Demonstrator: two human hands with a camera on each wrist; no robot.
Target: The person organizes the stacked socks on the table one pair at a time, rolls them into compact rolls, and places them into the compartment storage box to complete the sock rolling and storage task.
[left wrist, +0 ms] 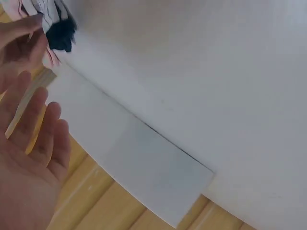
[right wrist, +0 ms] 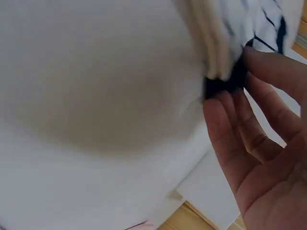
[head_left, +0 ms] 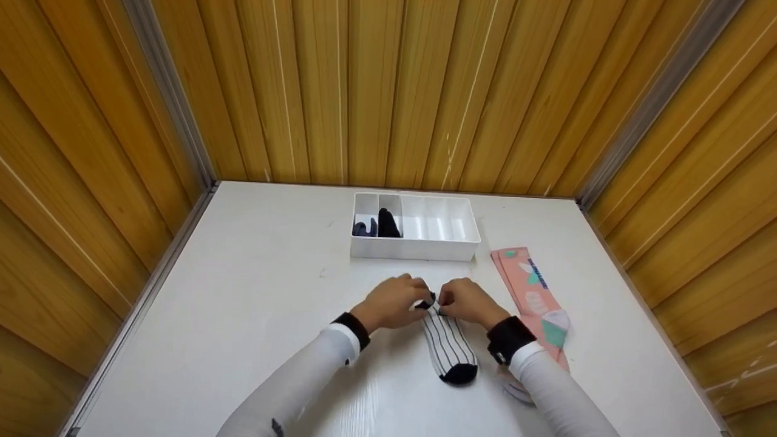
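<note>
A white sock with thin dark stripes point(head_left: 450, 341) and a black toe lies on the table, its black cuff lifted between the hands. My right hand point(head_left: 468, 301) pinches the cuff; in the right wrist view the thumb and fingertips of the right hand point(right wrist: 261, 129) grip its dark edge point(right wrist: 225, 87). Beside the cuff is my left hand point(head_left: 391, 302). Relaxed, spread fingers of the left hand point(left wrist: 36, 158) stand apart from the sock in the left wrist view. Any contact of its thumb is hidden.
Behind the hands stands a white divided box point(head_left: 413, 249), with dark socks point(head_left: 388, 224) in its left compartments. A pink patterned sock pair point(head_left: 527, 282) lies at right, partly under the right forearm. Wood-patterned panels point(head_left: 388, 91) enclose the white table point(head_left: 261, 291).
</note>
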